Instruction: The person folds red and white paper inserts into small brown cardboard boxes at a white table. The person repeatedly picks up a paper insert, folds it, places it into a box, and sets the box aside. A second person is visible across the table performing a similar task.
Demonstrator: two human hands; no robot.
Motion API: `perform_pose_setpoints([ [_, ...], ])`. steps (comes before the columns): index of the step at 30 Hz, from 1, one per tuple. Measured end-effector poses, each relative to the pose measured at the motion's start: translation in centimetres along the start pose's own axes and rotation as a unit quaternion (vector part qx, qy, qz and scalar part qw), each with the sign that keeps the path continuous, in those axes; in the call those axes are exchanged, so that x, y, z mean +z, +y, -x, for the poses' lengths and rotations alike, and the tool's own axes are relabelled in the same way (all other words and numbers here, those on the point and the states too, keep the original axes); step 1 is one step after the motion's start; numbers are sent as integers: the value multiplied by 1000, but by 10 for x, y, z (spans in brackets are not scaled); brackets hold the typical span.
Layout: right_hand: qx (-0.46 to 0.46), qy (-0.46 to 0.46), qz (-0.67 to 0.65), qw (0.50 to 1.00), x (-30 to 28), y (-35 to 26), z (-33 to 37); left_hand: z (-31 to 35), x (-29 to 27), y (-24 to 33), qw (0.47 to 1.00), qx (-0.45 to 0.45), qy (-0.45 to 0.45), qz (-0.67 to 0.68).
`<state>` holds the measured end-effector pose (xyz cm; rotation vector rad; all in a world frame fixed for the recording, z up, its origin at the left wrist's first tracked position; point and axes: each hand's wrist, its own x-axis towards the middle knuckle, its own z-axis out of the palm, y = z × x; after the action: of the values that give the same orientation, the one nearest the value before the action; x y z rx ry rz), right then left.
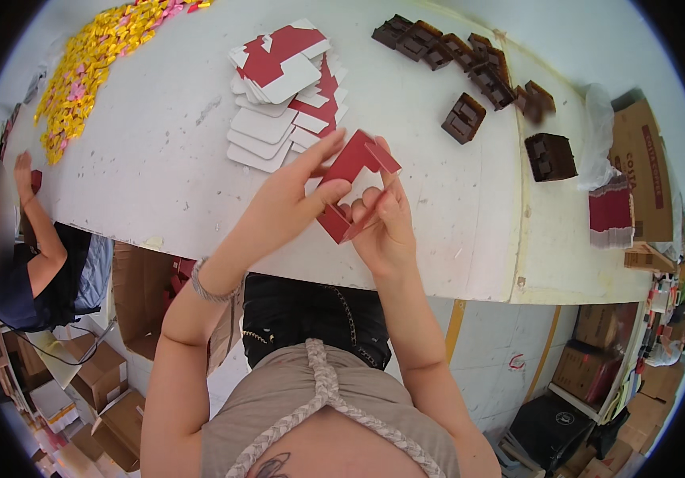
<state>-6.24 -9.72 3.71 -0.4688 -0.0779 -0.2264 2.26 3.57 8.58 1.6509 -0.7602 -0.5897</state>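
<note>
Between my two hands is a small red cardboard box [350, 159], partly folded, with a cut-out in its face and a flap standing out. My left hand [285, 197] grips its left side, thumb and fingers on the card. My right hand [389, 227] holds the box from the right, some fingers showing through the opening. Just beyond the hands lies a loose pile of flat card blanks [263, 126], white and red. Dark brown plastic trays [463, 118] lie scattered at the far right of the white table [175, 171].
Many small yellow and pink wrapped pieces [88, 76] cover the far left of the table. Another person's hand [24, 171] works at the left edge. At right stand a stack of red cards [611, 211] and a large brown carton [641, 171]. An open carton [139, 299] sits below the table edge.
</note>
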Motion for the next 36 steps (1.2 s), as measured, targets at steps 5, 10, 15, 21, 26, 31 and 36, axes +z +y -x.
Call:
perform_pose_setpoints([
  [5,-66,-6,95,993,-1,9,7,9,1,20,996,-27,-17,-83],
  [10,-27,119,229,966,9,-1,7,18,-4,33,966,78,44,-242],
  [15,-83,22,517,852,13,-32,1,4,-27,45,947,-1,-145,-287],
  [21,9,161,377,912,23,-29,2,18,-15,11,998,45,32,20],
  [26,80,163,407,895,16,-23,9,44,31,-6,961,165,124,-186],
  [31,105,163,438,878,23,-30,16,45,29,-31,941,239,82,-225],
  [36,72,79,524,845,12,-24,26,42,26,-21,946,200,113,-229],
])
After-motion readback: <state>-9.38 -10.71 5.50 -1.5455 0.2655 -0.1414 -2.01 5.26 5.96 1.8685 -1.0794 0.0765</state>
